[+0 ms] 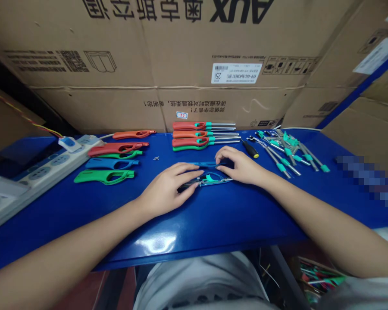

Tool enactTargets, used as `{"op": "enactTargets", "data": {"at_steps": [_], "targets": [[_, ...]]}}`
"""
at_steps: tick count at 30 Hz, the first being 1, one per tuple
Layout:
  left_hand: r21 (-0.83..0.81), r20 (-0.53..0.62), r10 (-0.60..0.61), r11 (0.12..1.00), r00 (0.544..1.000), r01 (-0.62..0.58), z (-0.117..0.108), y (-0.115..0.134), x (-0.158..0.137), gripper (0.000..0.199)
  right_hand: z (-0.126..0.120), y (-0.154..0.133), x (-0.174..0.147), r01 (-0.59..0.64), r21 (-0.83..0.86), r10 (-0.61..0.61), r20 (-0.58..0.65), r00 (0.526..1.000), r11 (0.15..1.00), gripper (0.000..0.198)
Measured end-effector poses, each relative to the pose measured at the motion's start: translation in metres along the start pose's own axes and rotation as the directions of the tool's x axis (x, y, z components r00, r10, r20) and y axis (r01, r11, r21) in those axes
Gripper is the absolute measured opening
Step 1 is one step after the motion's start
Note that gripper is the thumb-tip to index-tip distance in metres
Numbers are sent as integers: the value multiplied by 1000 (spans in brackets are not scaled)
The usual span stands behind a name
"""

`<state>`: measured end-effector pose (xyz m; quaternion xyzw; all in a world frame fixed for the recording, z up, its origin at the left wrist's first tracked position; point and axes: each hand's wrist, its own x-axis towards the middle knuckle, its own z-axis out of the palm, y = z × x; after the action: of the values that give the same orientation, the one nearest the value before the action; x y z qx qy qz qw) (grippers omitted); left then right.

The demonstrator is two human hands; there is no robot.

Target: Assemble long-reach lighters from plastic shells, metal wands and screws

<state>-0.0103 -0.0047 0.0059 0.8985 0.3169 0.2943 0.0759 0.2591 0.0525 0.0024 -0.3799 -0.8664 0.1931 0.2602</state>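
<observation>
In the middle of the blue table lies an opened utility lighter [213, 179], with a teal trigger part and a metal tube inside its shell. My left hand [171, 185] is closed around its left end, fingers bent over it. Just behind it is a blue casing half [207, 164]. My right hand [241, 167] curls its thumb and fingers round the right end of that half, partly hiding it. The tips of my left fingers reach the half's left end. A black screwdriver [250, 148] with a yellow end lies beyond my right hand.
Coloured lighter casings [103, 176] lie at left beside a white power strip [40, 172]. Several lighters with metal tubes [194, 134] are lined up at the back. Metal tubes with teal parts [289, 150] are heaped at right. A cardboard wall [116, 103] closes the back.
</observation>
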Motion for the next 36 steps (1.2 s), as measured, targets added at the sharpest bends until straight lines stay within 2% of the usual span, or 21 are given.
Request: {"op": "enactTargets", "data": {"at_steps": [3, 5, 8, 10, 13, 15, 17, 18, 21, 23, 28, 36], "targets": [[93, -45, -11, 996, 999, 15, -8, -6, 4, 37, 0, -1, 2, -84, 180, 104, -105, 989, 980, 14], [139, -61, -17, 990, 998, 25, -12, -11, 5, 38, 0, -4, 3, -171, 369, 222, -99, 970, 913, 23], [163, -38, -36, 986, 999, 41, -15, -14, 5, 32, 0, -13, 3, -325, 623, 363, 71, 929, 711, 31], [153, 6, -58, 987, 998, 56, -16, -13, 4, 30, 0, -19, 3, -400, 697, 407, 168, 898, 595, 31], [127, 47, -69, 990, 997, 62, -17, -8, 2, 35, 0, -24, 2, -457, 731, 448, 230, 864, 507, 28], [125, 54, -64, 991, 996, 57, -17, -7, 2, 40, 0, -25, 2, -471, 730, 452, 246, 857, 496, 26], [125, 65, -58, 991, 996, 49, -18, -6, 2, 39, 0, -25, 2, -463, 693, 420, 248, 873, 553, 28], [120, 72, -58, 992, 996, 49, -17, -6, 2, 37, -1, -25, 1, -434, 652, 382, 230, 895, 622, 31], [87, 102, -76, 994, 992, 67, -15, -7, 3, 35, -3, -25, -1, -205, 418, 160, 140, 977, 885, 39], [68, 133, -93, 994, 987, 85, -13, -7, 3, 35, -5, -25, -3, -49, 257, 17, 123, 992, 965, 39], [84, 207, -116, 991, 972, 100, -10, -7, 1, 37, -6, -24, -4, 56, 131, -81, 196, 977, 990, 31], [89, 219, -111, 992, 969, 93, -10, -7, -1, 40, -8, -20, -5, 91, 92, -109, 219, 970, 992, 30]]}}
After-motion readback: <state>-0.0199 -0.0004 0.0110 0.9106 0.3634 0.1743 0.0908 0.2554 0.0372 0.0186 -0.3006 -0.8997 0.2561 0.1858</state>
